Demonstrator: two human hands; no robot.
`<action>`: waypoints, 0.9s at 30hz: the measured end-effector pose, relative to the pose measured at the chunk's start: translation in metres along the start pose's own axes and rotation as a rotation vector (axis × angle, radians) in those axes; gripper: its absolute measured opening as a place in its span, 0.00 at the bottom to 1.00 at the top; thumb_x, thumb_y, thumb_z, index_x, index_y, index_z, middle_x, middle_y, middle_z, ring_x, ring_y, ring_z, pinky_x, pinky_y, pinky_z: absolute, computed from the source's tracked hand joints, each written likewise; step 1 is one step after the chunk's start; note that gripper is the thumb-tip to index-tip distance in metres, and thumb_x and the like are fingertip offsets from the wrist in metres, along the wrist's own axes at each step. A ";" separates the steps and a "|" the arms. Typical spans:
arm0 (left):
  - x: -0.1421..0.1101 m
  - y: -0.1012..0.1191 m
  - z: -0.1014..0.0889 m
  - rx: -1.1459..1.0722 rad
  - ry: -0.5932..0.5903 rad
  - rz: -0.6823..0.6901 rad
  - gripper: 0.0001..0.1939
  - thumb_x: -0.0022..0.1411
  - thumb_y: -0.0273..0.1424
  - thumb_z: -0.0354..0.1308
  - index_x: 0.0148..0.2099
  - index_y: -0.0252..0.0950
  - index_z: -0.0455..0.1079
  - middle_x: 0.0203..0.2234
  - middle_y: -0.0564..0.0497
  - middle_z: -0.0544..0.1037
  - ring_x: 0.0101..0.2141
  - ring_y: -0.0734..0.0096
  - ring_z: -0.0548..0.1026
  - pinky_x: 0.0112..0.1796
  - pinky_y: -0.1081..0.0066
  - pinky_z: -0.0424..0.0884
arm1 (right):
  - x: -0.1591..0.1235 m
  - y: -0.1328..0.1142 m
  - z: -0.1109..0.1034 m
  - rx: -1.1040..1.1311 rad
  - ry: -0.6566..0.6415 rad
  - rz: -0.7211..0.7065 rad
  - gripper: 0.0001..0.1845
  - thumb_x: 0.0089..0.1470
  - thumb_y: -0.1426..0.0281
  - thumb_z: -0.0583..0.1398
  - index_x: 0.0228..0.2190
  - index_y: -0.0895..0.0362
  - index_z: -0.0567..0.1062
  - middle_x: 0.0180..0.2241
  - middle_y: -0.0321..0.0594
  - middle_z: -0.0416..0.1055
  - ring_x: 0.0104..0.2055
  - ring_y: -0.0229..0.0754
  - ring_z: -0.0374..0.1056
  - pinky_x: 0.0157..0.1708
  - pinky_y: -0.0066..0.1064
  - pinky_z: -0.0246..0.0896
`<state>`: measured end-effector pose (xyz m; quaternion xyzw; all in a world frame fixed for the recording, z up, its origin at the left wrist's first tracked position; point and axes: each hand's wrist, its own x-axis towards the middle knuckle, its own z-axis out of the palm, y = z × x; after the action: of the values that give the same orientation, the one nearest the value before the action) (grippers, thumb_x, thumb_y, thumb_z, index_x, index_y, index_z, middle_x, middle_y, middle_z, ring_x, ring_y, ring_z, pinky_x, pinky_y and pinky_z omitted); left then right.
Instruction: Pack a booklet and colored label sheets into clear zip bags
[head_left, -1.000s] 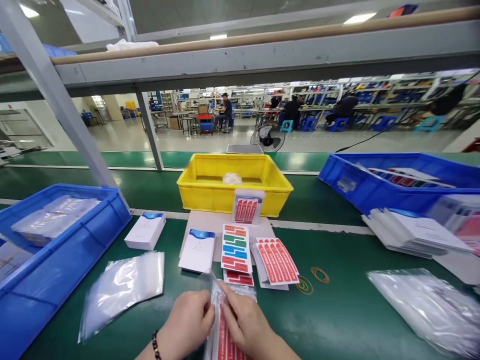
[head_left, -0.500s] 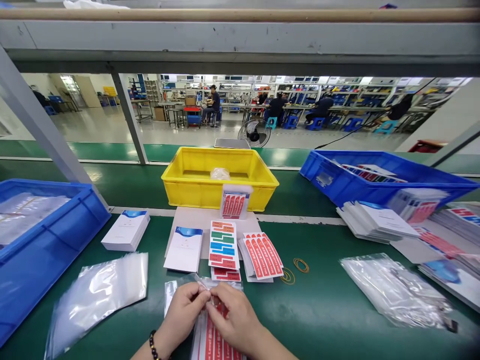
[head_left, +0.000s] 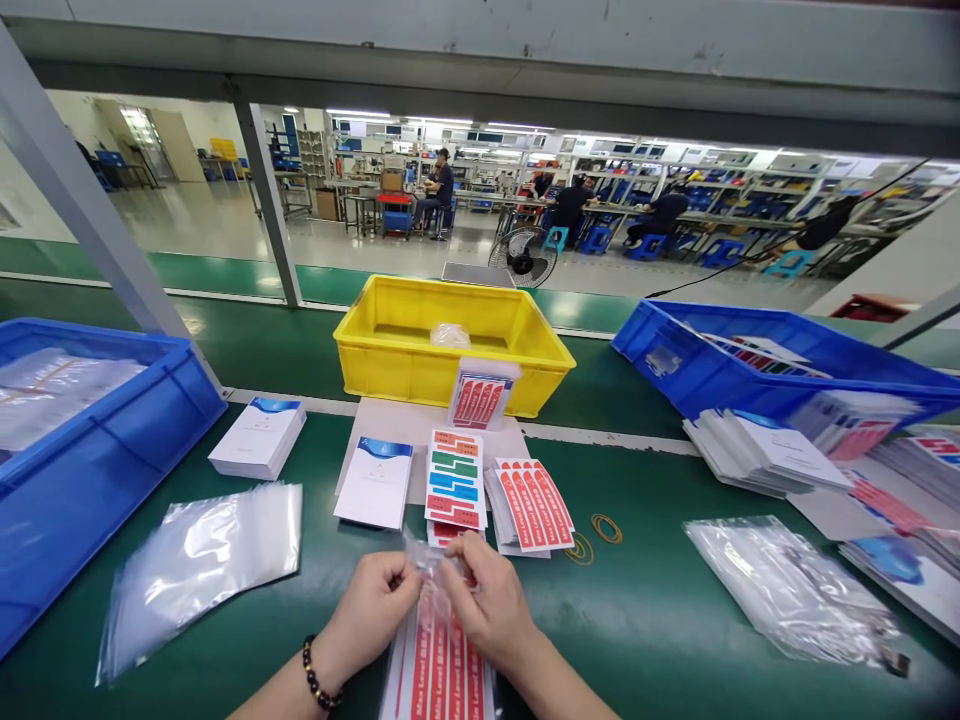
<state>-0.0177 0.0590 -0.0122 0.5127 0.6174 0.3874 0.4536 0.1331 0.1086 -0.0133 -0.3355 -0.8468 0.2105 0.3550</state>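
Observation:
My left hand (head_left: 375, 608) and my right hand (head_left: 487, 603) meet at the near edge of the green bench, both pinching the top of a clear plastic bag (head_left: 437, 668). Red and white label sheets show inside that bag, which lies flat between my wrists. Just beyond my fingers sit a colour label sheet stack (head_left: 454, 478), a red label sheet stack (head_left: 534, 504) and a white booklet (head_left: 374, 481). A beaded bracelet is on my left wrist.
A yellow bin (head_left: 452, 338) stands behind the sheets. Blue bins sit at the left (head_left: 90, 462) and right (head_left: 757, 368). Empty clear bags lie left (head_left: 201, 558) and right (head_left: 791, 588). Booklet piles (head_left: 257, 436) (head_left: 761, 450) and rubber bands (head_left: 606, 527) are nearby. People work at distant benches.
My hands stay pinched on the bag's top and have shifted slightly. The bag now lies flatter with more of the red sheets showing. The camera tilted down.

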 end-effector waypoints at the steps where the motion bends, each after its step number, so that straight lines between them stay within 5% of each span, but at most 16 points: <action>1: 0.002 -0.001 -0.001 -0.033 0.020 -0.023 0.17 0.53 0.37 0.48 0.18 0.38 0.49 0.15 0.58 0.54 0.20 0.76 0.53 0.23 0.74 0.51 | -0.001 -0.003 -0.001 -0.007 -0.017 -0.057 0.11 0.53 0.64 0.52 0.33 0.58 0.67 0.25 0.39 0.64 0.25 0.39 0.61 0.24 0.29 0.56; 3: 0.004 -0.004 -0.004 -0.064 0.053 -0.042 0.17 0.53 0.37 0.49 0.17 0.38 0.49 0.14 0.59 0.53 0.19 0.77 0.52 0.22 0.74 0.51 | -0.004 -0.008 0.000 -0.071 -0.082 -0.168 0.17 0.50 0.61 0.55 0.38 0.59 0.67 0.29 0.42 0.66 0.28 0.43 0.62 0.26 0.32 0.59; 6: 0.003 -0.002 -0.010 -0.068 0.078 -0.022 0.18 0.56 0.38 0.48 0.18 0.38 0.51 0.15 0.58 0.55 0.20 0.75 0.55 0.23 0.73 0.54 | -0.008 -0.009 0.002 -0.148 -0.162 -0.223 0.09 0.54 0.72 0.50 0.33 0.57 0.70 0.26 0.42 0.66 0.27 0.43 0.62 0.25 0.32 0.58; 9: -0.004 0.006 -0.019 0.071 0.161 0.250 0.10 0.59 0.34 0.47 0.28 0.35 0.64 0.26 0.50 0.69 0.31 0.68 0.66 0.35 0.69 0.62 | -0.005 -0.004 -0.003 -0.016 -0.204 -0.160 0.13 0.56 0.75 0.47 0.32 0.57 0.71 0.24 0.41 0.69 0.26 0.41 0.64 0.27 0.31 0.59; 12: -0.010 0.013 -0.025 0.316 0.038 0.508 0.07 0.58 0.29 0.50 0.38 0.37 0.68 0.34 0.47 0.73 0.42 0.62 0.66 0.46 0.64 0.57 | 0.000 0.002 -0.016 0.170 -0.352 -0.069 0.13 0.58 0.74 0.48 0.32 0.56 0.72 0.26 0.39 0.70 0.28 0.38 0.66 0.29 0.28 0.60; 16: -0.012 0.015 -0.029 0.441 -0.116 0.360 0.05 0.55 0.27 0.52 0.27 0.36 0.66 0.25 0.50 0.70 0.32 0.67 0.67 0.36 0.69 0.61 | 0.005 0.003 -0.035 0.197 -0.530 0.030 0.11 0.55 0.69 0.55 0.22 0.56 0.69 0.21 0.33 0.66 0.24 0.35 0.62 0.25 0.25 0.57; 20: -0.011 0.012 -0.030 0.380 -0.146 0.242 0.07 0.54 0.28 0.53 0.24 0.36 0.64 0.20 0.55 0.67 0.25 0.73 0.63 0.28 0.73 0.58 | 0.014 -0.003 -0.042 0.203 -0.471 -0.004 0.15 0.56 0.67 0.54 0.19 0.57 0.66 0.26 0.36 0.66 0.29 0.37 0.63 0.29 0.27 0.59; 23: -0.010 0.010 -0.028 0.289 -0.234 0.204 0.07 0.53 0.27 0.51 0.24 0.36 0.66 0.18 0.57 0.66 0.22 0.75 0.62 0.25 0.75 0.56 | 0.030 -0.009 -0.027 0.066 -0.329 -0.104 0.14 0.58 0.73 0.49 0.24 0.57 0.69 0.28 0.39 0.66 0.31 0.39 0.63 0.31 0.30 0.58; 27: -0.010 0.006 -0.022 0.211 -0.331 0.181 0.07 0.51 0.25 0.52 0.24 0.36 0.68 0.18 0.56 0.69 0.22 0.75 0.64 0.25 0.76 0.57 | 0.057 -0.013 0.013 -0.245 -0.264 -0.284 0.08 0.52 0.77 0.55 0.33 0.57 0.71 0.33 0.43 0.69 0.37 0.45 0.62 0.37 0.36 0.56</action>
<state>-0.0365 0.0495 0.0010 0.6673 0.5233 0.2702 0.4560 0.0880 0.1396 0.0117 -0.2230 -0.9439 0.0963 0.2237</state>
